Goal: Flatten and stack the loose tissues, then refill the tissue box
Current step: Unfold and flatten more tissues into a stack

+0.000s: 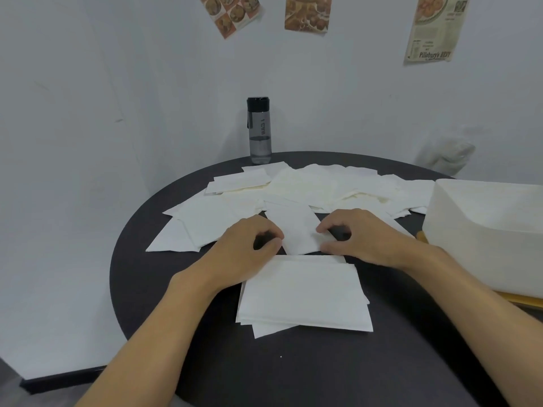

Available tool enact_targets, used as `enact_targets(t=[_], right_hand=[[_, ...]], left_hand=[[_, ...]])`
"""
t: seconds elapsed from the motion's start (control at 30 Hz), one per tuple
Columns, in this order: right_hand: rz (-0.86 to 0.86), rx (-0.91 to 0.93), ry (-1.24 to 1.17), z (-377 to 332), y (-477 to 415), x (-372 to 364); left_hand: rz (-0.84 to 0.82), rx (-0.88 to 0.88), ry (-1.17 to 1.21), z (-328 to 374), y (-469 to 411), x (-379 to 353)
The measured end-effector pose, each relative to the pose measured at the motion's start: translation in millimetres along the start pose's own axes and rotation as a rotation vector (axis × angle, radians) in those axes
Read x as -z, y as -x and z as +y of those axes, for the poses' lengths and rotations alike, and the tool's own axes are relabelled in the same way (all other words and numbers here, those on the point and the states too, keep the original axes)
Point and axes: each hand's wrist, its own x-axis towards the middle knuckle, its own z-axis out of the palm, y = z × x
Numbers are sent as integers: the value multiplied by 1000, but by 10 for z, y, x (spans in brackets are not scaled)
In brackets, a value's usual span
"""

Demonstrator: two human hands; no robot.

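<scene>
The left hand [249, 245] pinches one edge of a single tissue [296, 230] and the right hand [361, 236] the other, fingers curled, just beyond the flattened stack [302, 295] on the table [147, 274].

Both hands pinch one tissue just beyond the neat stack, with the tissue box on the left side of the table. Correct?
No: the head view shows the tissue box on the right side of the table. The left hand and right hand do pinch one tissue just beyond the neat stack.

One left hand [246, 245], one right hand [361, 239], one stack [302, 295], one tissue box [484, 230], one bottle [259, 130] and three posters [308, 13] are counted.
</scene>
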Motion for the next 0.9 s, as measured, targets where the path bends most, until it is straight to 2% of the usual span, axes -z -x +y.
enact_targets(t=[0.3,0.53,0.73,0.9], right_hand=[[53,85,97,-31,-37,-21],[-47,73,155,-57,-33,49],[62,97,155,-78,-22,23],[132,55,50,-64,-46,-43]], left_hand=[[-39,-49,-63,-21,-6,-58],[-29,-36,-80,-35,-15,-76],[-24,-29,-70,-15,-7,-84],[11,-36,-24,-14,-7,-92]])
